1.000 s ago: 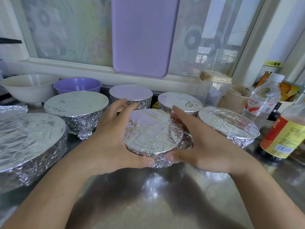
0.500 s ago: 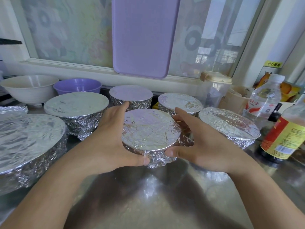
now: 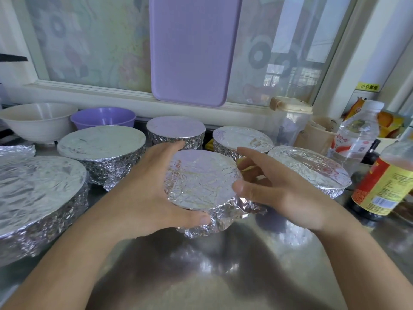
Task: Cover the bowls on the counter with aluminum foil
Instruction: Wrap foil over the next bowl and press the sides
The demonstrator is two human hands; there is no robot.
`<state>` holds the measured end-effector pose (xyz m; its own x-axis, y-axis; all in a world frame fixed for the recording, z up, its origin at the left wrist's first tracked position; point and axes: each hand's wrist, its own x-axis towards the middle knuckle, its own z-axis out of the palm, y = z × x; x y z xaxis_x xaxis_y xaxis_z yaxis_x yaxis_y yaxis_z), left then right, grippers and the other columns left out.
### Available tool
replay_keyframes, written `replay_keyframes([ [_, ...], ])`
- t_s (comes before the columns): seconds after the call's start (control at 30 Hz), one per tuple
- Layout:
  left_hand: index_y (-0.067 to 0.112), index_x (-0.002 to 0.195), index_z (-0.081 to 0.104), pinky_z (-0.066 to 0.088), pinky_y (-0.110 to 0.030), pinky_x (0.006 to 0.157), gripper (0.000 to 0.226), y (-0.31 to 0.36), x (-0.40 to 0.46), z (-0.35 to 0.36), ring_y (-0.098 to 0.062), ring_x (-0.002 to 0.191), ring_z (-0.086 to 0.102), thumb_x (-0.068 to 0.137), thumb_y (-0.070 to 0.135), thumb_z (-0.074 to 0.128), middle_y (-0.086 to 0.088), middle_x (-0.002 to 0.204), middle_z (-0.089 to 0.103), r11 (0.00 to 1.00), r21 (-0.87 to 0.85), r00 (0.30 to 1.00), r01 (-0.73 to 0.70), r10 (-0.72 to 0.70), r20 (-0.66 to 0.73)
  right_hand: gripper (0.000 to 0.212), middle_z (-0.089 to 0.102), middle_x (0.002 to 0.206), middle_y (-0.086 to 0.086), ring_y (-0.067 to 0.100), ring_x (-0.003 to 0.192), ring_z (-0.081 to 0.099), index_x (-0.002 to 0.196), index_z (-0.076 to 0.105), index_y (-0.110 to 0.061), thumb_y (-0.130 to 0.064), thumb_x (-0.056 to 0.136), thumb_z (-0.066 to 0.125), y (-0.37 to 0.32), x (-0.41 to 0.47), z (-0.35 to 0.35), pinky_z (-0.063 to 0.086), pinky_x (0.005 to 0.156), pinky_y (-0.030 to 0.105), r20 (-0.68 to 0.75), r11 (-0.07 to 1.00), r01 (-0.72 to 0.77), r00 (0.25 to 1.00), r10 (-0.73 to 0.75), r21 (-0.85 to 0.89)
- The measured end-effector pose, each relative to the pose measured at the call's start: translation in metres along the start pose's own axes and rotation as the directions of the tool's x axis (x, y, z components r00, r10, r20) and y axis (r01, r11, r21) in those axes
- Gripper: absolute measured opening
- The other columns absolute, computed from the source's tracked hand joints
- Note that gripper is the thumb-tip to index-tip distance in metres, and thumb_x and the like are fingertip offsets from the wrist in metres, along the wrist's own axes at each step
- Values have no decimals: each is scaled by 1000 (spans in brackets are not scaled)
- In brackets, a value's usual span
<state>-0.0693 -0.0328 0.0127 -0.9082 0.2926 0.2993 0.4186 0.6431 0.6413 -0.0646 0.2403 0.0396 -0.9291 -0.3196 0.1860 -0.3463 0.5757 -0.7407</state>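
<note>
Foil bowl (image 3: 201,180) sits mid-tabletop, its wrap crumpled loose at the near right. The left hand (image 3: 147,189) grasps its left side, fingers (image 3: 172,146) curled round the far rim and thumb on the near edge. The right hand (image 3: 277,193) is released, its fingers spread just beside the bowl's right rim. The steel tabletop (image 3: 212,271) runs to a window with a purple board (image 3: 194,48). Five more foil-covered bowls surround it; a white bowl (image 3: 38,121) and a purple bowl (image 3: 102,117) stand uncovered far left. Bottles stand at right.
</note>
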Motion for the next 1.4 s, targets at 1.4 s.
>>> replay_keyframes([
  [1.4,59,153,7,44,-45,112,129,13,-5,14,-13,151,30,49,77,82,35,160,-3,957,279,991,-80,105,-77,145,15,160,-30,2,149,29,157,-17,-60,-63,63,93,-6,-5,20,34,106,26,80,933,-14,996,45,-359],
])
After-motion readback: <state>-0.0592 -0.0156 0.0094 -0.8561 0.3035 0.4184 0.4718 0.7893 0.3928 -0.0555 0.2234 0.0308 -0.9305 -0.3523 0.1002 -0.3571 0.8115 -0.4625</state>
